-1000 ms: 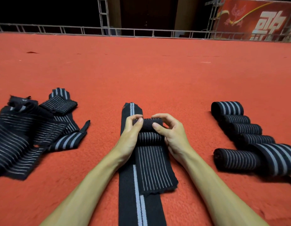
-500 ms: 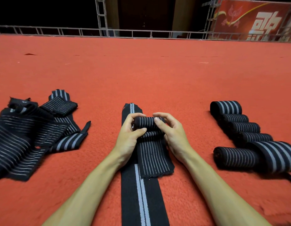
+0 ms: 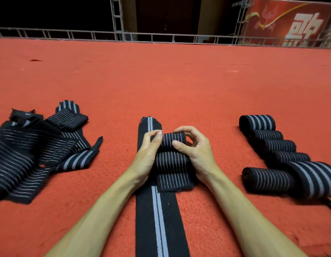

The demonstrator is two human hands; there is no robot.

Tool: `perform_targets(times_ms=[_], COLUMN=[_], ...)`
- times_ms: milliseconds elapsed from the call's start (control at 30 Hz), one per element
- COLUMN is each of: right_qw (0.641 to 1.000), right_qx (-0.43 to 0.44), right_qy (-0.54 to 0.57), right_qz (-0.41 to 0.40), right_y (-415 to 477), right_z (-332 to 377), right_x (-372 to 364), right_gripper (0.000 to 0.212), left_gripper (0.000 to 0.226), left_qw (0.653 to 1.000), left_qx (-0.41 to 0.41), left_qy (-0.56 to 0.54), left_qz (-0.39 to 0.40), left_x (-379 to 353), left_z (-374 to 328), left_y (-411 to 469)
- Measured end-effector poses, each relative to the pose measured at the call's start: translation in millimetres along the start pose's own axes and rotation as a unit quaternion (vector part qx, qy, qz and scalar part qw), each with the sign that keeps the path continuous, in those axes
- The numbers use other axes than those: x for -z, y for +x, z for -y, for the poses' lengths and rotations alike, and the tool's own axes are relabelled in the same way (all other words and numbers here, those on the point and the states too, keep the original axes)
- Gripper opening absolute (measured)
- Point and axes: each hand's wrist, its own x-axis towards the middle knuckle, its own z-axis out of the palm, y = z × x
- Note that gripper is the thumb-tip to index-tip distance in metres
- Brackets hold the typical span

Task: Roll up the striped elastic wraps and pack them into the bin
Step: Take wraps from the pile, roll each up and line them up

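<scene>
"On the flat strap, what is being handled?"
"One partly rolled wrap. The left hand and right hand pinch its roll at either end, close together. Its tail lies on the strap."
"Other stock?"
"A loose pile left of the strap, finished rolls right of it, all on red carpet."

Fairly bright, even light from overhead falls on the red carpet, and the rolled wraps cast only short, soft shadows beside them. Beyond the railing the background drops to near black. The wide lens stretches the frame's edges, where the loose wraps look slightly smeared, while the centre stays sharp.
</scene>
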Motion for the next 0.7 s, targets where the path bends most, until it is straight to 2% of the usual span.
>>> perform_targets(times_ms=[167, 233, 433, 567, 700], right_qw=[0.998, 0.996, 0.999, 0.997, 0.997], right_qx=[-0.005, -0.013, -0.045, -0.052, -0.074], right_qy=[0.057, 0.071, 0.004, -0.053, -0.027], right_qz=[0.033, 0.048, 0.008, -0.009, -0.009], right_y=[0.0, 0.6, 1.1, 0.0, -0.6], right_z=[-0.9, -1.8, -4.2, -2.8, -0.6], right_x=[0.0, -0.1, -1.3, -5.7, -2.9], right_gripper=[0.026, 0.028, 0.031, 0.036, 0.028], left_gripper=[0.018, 0.019, 0.047, 0.055, 0.059], left_qw=[1.000, 1.000, 0.995, 0.990, 0.993], left_qx=[-0.008, -0.022, -0.095, -0.126, -0.099], left_qy=[0.006, -0.012, -0.028, -0.019, 0.000], left_qz=[0.016, 0.014, 0.029, 0.056, 0.059], left_x=[3.6, 4.3, 8.8, 10.5, 9.0], left_z=[1.4, 1.6, 3.1, 2.0, 2.9], left_y=[-0.4, -0.7, -0.1, -0.1, 0.7])
